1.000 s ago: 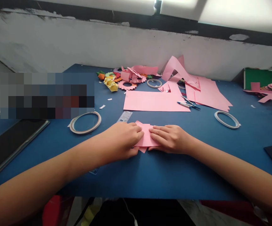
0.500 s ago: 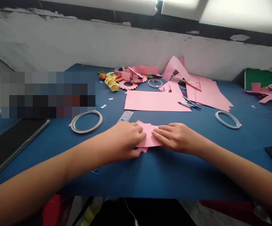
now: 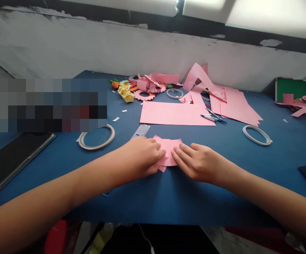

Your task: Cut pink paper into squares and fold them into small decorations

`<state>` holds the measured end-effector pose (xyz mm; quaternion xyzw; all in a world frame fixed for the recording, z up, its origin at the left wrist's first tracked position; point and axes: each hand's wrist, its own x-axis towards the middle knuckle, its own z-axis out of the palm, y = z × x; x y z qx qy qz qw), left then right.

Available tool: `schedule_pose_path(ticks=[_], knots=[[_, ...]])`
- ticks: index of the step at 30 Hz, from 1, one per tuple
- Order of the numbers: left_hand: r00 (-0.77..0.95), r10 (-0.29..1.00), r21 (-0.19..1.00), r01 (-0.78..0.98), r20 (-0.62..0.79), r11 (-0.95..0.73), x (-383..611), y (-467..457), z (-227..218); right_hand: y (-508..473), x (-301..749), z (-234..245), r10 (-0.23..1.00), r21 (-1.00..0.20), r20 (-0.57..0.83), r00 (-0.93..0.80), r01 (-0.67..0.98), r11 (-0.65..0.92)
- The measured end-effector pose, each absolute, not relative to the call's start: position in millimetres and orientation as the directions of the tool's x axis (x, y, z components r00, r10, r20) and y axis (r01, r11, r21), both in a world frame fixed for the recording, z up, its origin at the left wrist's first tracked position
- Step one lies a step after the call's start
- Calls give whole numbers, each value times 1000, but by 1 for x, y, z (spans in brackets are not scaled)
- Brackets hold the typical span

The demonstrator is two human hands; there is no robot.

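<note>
A small folded piece of pink paper (image 3: pixel 168 150) lies on the blue table (image 3: pixel 168 197) in front of me. My left hand (image 3: pixel 139 157) covers its left part, fingers curled and pressing down on it. My right hand (image 3: pixel 199 160) lies on its right part with the fingers pressed flat together on the paper. The fingertips of both hands nearly meet over the middle of the sheet. The paper's upper right corner lifts slightly off the table.
A large pink sheet (image 3: pixel 175 113) lies behind, with a pen (image 3: pixel 212 118) at its right. Tape rolls (image 3: pixel 96 136) (image 3: pixel 257 134) (image 3: pixel 174 93) sit around. A metal ruler (image 3: pixel 140 131) is behind my left hand. Coloured paper flowers (image 3: pixel 134 90) and pink scraps (image 3: pixel 232 102) fill the back. A dark tablet (image 3: pixel 12 158) lies left.
My right hand has slid down and back toward me along the pink paper, baring its upper right corner, which now curls up. My left hand has stayed pressing.
</note>
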<state>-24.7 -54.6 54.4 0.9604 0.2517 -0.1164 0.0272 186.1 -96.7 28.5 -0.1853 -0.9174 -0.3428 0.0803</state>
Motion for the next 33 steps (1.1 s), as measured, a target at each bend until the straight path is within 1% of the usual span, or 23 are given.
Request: schedule_pose_path(ticks=[6,10,13,16,19,25,30,33], knots=[[873,455,-91,446,-172,-890,-21,-55,50,-95,186,24,304,598,264,-915,403,693],[882,445,-89,436,-152,-895,-21,-55,49,-94,187,24,313,613,249,-916,400,681],[888,439,-90,431,-138,-898,-22,-55,46,-93,188,27,326,602,241,-914,404,689],[906,411,-118,400,-96,-909,-24,-54,42,-93,189,29,344,578,219,-913,405,709],[923,382,-142,372,-53,-917,-25,-54,40,-91,188,26,345,563,229,-910,413,716],[919,390,-129,380,-57,-916,-25,-54,40,-90,188,16,312,571,281,-907,420,705],[927,367,-159,352,-80,-922,-25,-54,40,-92,186,20,387,506,267,-883,470,723],[916,388,-133,374,-102,-918,-26,-56,44,-93,185,21,397,506,265,-879,477,719]])
